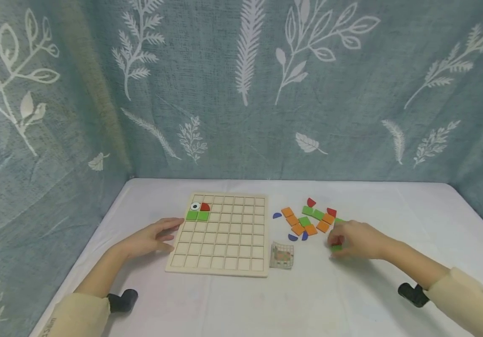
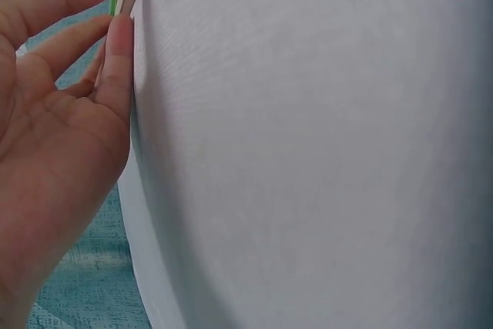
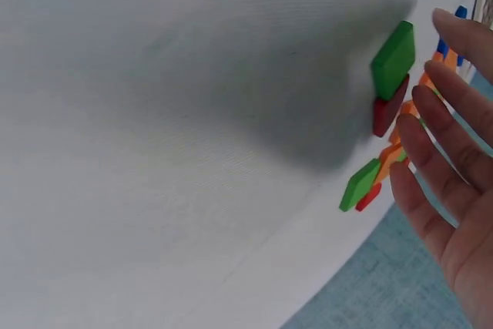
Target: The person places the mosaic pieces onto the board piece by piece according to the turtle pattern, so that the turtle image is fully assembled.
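A pale wooden grid board point(image 1: 216, 272) lies left of the table's middle. In its upper left cells sit a white eye tile point(image 1: 195, 206), a red rounded piece point(image 1: 205, 207) and two green square tiles point(image 1: 203, 216). My left hand point(image 1: 146, 239) touches the board's left edge with loosely extended fingers; the left wrist view shows the fingertips at that edge. Over the loose pieces on the right hovers my right hand point(image 1: 359, 239), fingers spread and slightly bent. Close to its fingers are a green square tile point(image 3: 394, 61) and a red piece point(image 3: 391, 107), partly hidden in the head view.
Several orange tiles point(image 1: 298, 229), green tiles point(image 1: 307, 210), red pieces point(image 1: 331, 212) and blue half-round pieces point(image 1: 293, 237) lie scattered right of the board. A small picture card point(image 1: 282, 255) lies beside the board's lower right corner. A patterned curtain point(image 1: 224, 140) hangs behind the table.
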`<state>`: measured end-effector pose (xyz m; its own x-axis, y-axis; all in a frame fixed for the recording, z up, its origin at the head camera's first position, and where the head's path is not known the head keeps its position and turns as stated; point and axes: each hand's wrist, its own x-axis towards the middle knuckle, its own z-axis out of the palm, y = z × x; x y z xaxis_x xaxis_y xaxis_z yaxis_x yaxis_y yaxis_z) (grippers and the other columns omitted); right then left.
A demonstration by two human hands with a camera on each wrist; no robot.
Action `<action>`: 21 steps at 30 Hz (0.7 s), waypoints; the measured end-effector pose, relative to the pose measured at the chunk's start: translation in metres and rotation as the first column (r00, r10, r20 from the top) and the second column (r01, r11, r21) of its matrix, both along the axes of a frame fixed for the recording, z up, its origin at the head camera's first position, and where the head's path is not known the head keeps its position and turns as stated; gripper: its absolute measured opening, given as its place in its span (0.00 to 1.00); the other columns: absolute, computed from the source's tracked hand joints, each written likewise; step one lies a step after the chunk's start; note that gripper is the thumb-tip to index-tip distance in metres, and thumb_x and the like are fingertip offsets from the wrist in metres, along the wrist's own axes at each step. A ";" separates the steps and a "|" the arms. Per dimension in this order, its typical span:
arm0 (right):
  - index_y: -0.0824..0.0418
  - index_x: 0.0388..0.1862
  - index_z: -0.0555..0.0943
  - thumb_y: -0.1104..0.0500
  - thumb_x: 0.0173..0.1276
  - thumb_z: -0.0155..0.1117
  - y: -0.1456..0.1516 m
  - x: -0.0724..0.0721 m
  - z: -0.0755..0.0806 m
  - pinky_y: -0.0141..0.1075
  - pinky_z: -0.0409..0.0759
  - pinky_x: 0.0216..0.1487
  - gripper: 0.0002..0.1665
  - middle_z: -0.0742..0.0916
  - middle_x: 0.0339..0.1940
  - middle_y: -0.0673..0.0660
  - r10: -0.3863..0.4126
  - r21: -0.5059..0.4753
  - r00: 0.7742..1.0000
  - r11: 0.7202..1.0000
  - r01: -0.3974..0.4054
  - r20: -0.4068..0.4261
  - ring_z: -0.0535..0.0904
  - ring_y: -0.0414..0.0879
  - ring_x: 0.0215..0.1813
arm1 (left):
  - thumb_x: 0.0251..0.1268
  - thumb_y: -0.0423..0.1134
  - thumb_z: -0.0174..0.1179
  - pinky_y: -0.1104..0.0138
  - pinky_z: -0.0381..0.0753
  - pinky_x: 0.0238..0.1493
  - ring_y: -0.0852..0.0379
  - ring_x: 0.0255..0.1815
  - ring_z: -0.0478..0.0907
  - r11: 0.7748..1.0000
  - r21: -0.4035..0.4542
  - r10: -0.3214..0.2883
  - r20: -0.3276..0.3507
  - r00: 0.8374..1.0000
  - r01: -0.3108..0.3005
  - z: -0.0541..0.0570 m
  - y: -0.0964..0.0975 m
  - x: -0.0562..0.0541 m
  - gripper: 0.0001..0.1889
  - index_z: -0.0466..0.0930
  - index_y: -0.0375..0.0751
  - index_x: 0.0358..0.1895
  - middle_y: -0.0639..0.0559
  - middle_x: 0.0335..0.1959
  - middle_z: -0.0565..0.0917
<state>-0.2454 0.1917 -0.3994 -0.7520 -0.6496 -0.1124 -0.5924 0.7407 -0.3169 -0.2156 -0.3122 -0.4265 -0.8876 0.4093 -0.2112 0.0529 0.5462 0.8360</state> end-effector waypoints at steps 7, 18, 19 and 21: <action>0.53 0.36 0.84 0.53 0.47 0.75 0.007 0.004 -0.003 0.33 0.80 0.36 0.15 0.80 0.31 0.41 0.027 0.038 0.999 0.999 -0.025 -0.047 0.75 0.37 0.34 | 0.54 0.26 0.59 0.54 0.68 0.63 0.35 0.68 0.55 1.000 -0.004 0.007 0.003 1.000 -0.007 0.002 0.001 0.001 0.39 0.51 0.31 0.70 0.32 0.70 0.48; 0.54 0.34 0.84 0.56 0.47 0.75 0.004 0.004 -0.003 0.34 0.81 0.36 0.14 0.80 0.30 0.42 0.038 0.058 0.997 0.998 -0.034 -0.065 0.75 0.37 0.33 | 0.53 0.26 0.60 0.56 0.69 0.63 0.34 0.68 0.55 1.000 -0.001 0.005 0.006 1.000 -0.005 0.000 0.001 0.001 0.40 0.51 0.30 0.70 0.31 0.70 0.48; 0.54 0.34 0.84 0.56 0.47 0.75 0.004 0.004 -0.003 0.34 0.81 0.36 0.14 0.80 0.30 0.42 0.036 0.059 0.997 0.998 -0.032 -0.064 0.74 0.37 0.33 | 0.53 0.26 0.60 0.56 0.69 0.63 0.34 0.68 0.56 1.000 0.000 0.006 0.005 1.000 -0.006 0.000 0.001 0.001 0.40 0.51 0.30 0.70 0.31 0.70 0.48; 0.54 0.34 0.83 0.55 0.47 0.75 0.003 0.004 -0.003 0.33 0.80 0.36 0.13 0.80 0.29 0.42 0.029 0.060 0.998 0.998 -0.026 -0.061 0.74 0.37 0.33 | 0.53 0.26 0.60 0.55 0.68 0.63 0.34 0.68 0.54 1.000 0.008 -0.004 -0.001 1.000 0.004 0.000 0.001 0.001 0.40 0.50 0.28 0.70 0.31 0.70 0.48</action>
<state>-0.2412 0.1949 -0.4023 -0.7406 -0.6638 -0.1048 -0.6301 0.7401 -0.2350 -0.2145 -0.3116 -0.4264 -0.8863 0.4144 -0.2069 0.0559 0.5391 0.8404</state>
